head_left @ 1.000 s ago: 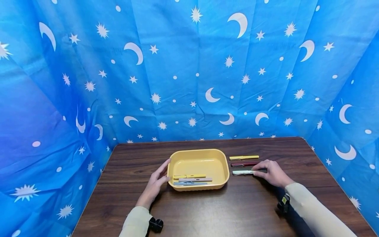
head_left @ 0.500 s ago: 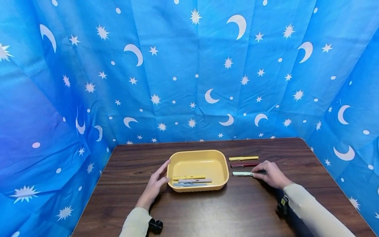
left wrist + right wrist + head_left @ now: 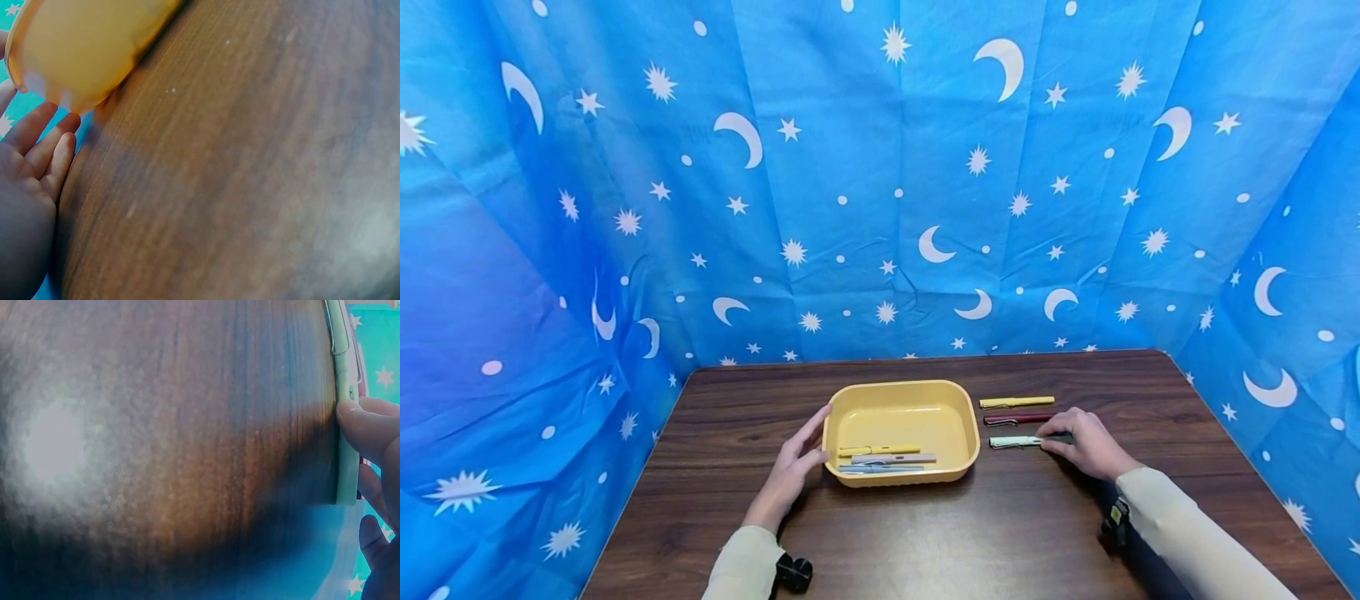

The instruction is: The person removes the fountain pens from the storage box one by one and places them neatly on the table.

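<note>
A yellow plastic tray [image 3: 904,392] sits on the table. My left hand [image 3: 788,467] rests against its left end, fingers extended; in the left wrist view the fingertips touch the tray wall [image 3: 81,50]. Inside, near the front, lie a yellow pen [image 3: 880,450], a pale grey-pink pen [image 3: 895,458] and a blue-grey pen [image 3: 880,469]. Right of the tray, my right hand [image 3: 1088,446] pinches a mint-green pen [image 3: 1015,442] between thumb and fingers. The right wrist view shows the thumb [image 3: 369,428] pressed on this pen's barrel [image 3: 347,469]. Behind it lie a dark red pen [image 3: 1017,419] and another yellow pen [image 3: 1017,402].
The dark wood-grain table [image 3: 925,542] runs back to a blue cloth [image 3: 850,167] printed with moons and stars, which surrounds it at the back and sides. Each sleeve carries a black wrist camera, left [image 3: 795,572] and right [image 3: 1116,522].
Little differs. The mint-green pen has shifted very slightly with my right hand still pinching it. The left hand and tray hold their places; the whole head view has dropped a few pixels.
</note>
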A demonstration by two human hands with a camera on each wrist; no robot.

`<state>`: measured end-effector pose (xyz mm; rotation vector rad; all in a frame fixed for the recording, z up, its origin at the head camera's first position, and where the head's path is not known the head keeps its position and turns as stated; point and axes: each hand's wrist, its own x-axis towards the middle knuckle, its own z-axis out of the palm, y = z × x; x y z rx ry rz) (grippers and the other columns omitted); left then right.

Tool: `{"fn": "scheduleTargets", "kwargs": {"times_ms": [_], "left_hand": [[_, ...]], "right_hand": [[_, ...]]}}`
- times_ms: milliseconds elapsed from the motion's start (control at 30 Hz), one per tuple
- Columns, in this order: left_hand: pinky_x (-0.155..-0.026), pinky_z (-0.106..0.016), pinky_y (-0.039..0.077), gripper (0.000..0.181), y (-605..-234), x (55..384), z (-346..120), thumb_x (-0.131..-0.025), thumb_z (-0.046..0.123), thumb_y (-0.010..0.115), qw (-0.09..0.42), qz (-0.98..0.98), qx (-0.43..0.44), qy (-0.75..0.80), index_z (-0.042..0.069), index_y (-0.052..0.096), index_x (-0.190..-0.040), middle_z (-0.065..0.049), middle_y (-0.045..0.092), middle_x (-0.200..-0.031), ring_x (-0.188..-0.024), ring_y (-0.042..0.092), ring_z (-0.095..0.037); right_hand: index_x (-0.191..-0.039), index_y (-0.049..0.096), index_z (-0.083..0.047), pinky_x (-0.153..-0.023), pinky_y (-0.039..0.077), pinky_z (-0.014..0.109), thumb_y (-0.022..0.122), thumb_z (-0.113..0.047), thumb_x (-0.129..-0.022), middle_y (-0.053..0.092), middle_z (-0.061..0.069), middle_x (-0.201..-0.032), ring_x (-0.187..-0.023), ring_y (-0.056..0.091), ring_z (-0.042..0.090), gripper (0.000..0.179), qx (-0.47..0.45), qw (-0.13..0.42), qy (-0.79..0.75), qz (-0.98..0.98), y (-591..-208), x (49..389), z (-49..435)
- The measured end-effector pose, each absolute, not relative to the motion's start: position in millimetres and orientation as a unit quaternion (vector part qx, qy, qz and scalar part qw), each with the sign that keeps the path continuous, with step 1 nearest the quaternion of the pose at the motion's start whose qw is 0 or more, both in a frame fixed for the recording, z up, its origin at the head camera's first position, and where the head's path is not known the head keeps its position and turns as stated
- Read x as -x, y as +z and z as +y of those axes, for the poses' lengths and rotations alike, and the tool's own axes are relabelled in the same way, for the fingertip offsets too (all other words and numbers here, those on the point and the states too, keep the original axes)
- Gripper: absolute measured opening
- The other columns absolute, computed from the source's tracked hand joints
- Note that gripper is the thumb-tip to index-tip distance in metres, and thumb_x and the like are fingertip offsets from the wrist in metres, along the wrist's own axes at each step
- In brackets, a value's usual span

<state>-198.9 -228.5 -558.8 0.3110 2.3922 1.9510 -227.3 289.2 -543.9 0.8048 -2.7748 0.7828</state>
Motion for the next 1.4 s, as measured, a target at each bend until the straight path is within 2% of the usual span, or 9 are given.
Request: {"fn": "scheduleTargets", "kwargs": {"times_ms": [1400], "left_hand": [[-0.111, -0.013, 0.037, 0.074, -557.4, 199.6, -228.1, -0.096, 0.0, 0.057, 0.022, 0.771, -0.094, 0.629, 0.026, 0.041, -0.163, -0.001, 0.035, -0.17, -0.155, 0.035, -0.026]], "right_hand": [[-0.102, 0.083, -0.015, -0.083, 0.058, 0.049, 0.082, -0.008, -0.089, 0.079, -0.005, -0.099, -0.094, 0.067, 0.021, 0.015, -0.25, 0.09, 0.243, -0.933, -542.7, 230.8, 284.3]]}}
